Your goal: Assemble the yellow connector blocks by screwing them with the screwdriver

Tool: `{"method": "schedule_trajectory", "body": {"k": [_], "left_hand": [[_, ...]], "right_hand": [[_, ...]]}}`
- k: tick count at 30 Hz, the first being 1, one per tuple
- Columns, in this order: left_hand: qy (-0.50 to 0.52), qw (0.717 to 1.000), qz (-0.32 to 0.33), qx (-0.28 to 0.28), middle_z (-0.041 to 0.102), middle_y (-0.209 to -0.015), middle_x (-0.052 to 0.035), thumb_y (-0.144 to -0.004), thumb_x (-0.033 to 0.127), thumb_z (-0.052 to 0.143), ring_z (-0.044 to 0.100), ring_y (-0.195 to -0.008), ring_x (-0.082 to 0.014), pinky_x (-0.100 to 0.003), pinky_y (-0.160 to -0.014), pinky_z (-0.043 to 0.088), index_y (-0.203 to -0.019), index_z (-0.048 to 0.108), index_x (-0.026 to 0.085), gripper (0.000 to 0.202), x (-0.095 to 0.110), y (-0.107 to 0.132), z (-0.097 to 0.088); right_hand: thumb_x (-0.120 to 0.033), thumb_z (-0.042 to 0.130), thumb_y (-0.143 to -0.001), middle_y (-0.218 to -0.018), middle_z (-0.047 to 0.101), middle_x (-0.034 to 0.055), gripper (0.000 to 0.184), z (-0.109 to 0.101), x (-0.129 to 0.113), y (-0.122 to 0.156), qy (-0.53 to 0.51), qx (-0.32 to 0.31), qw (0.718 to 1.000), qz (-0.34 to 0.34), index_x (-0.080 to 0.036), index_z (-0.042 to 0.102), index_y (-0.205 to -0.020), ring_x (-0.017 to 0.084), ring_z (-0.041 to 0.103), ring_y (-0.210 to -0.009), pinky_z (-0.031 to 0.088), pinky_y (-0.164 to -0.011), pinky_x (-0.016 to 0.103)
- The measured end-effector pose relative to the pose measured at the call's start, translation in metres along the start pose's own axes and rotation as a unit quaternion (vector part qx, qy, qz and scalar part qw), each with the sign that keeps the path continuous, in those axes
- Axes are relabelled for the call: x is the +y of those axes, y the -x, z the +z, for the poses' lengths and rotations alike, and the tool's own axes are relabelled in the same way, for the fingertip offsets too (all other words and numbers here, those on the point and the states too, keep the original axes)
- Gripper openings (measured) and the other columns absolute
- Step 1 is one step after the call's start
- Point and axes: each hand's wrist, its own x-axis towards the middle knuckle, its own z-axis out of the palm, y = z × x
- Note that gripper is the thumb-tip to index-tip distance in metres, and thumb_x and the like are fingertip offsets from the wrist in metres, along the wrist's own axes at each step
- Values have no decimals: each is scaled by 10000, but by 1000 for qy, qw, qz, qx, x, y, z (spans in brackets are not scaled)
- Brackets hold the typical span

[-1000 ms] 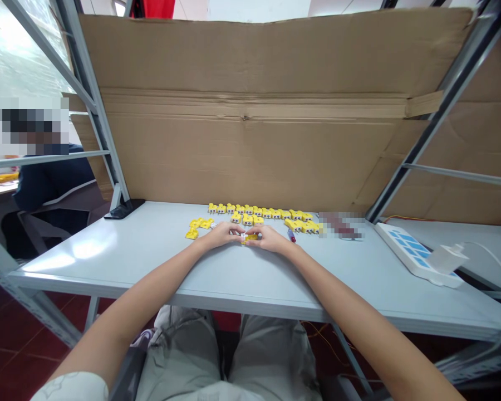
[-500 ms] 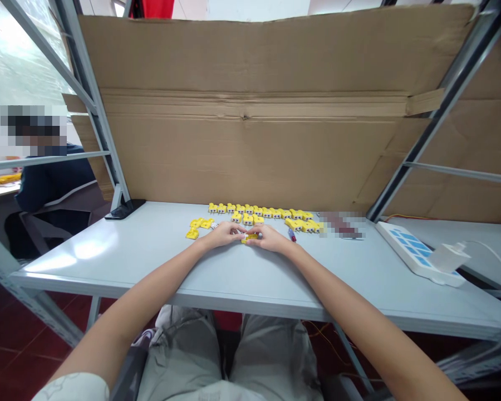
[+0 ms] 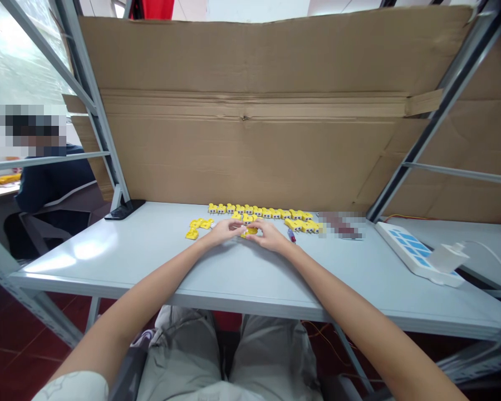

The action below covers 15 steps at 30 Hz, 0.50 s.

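Observation:
My left hand (image 3: 222, 233) and my right hand (image 3: 269, 235) meet at the middle of the pale grey table (image 3: 108, 250). Their fingertips pinch a small yellow plastic connector (image 3: 250, 231) between them, partly hiding it. A row of similar yellow connectors (image 3: 261, 211) lies just beyond my fingers. Several more sit in a small group (image 3: 236, 216) directly behind my hands. A loose cluster of yellow pieces (image 3: 196, 228) lies left of my left hand. A marker pen (image 3: 291, 235) lies just right of my right hand.
A blurred object (image 3: 340, 225) lies right of the row. Further right are a white-and-blue power strip (image 3: 413, 253) and a white charger (image 3: 447, 257). A black phone (image 3: 125, 209) lies at the back left. A cardboard sheet (image 3: 242, 111) stands behind the table. A co-worker (image 3: 52, 181) sits at far left.
The white end of the held connector no longer shows, and the piece sits slightly higher between my fingers. My hands have shifted slightly around it. The other pieces have not moved.

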Motion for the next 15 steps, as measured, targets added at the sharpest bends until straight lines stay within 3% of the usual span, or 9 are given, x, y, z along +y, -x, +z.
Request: {"method": "schedule_trajectory", "body": {"k": [4, 7, 11, 15], "left_hand": [[140, 988, -67, -23, 670, -816, -81, -787, 444, 639, 605, -722, -140, -256, -694, 478, -871, 692, 103, 356, 1, 0, 4], [174, 979, -110, 1, 649, -758, -65, -726, 367, 698, 593, -675, -126, -260, -697, 481, -781, 675, 97, 276, 2, 0, 9], [96, 990, -101, -12, 657, -725, -61, -746, 380, 670, 601, -646, -136, -260, -676, 474, -858, 673, 95, 307, 7, 4, 11], [-38, 998, -51, -12, 661, -694, -35, -813, 408, 600, 590, -618, -150, -254, -634, 443, -1063, 627, 119, 383, 14, 8, 11]], "right_hand": [[-284, 645, -823, -990, 643, 104, 260, 3, -1, 0, -14, 43, 998, -48, -175, 676, -1057, 227, 580, -962, 444, -867, 359], [-291, 603, -856, -1015, 642, 107, 234, 1, 4, -2, -19, 49, 997, -48, -172, 666, -1046, 220, 584, -979, 442, -890, 355], [-224, 539, -882, -1043, 666, 111, 198, -16, 22, -3, 18, 71, 995, 72, -155, 678, -1005, 201, 609, -923, 453, -856, 322], [-128, 535, -842, -905, 715, 96, 188, -35, 41, 1, 47, 12, 975, 217, -127, 713, -901, 178, 635, -800, 461, -750, 255]]}}
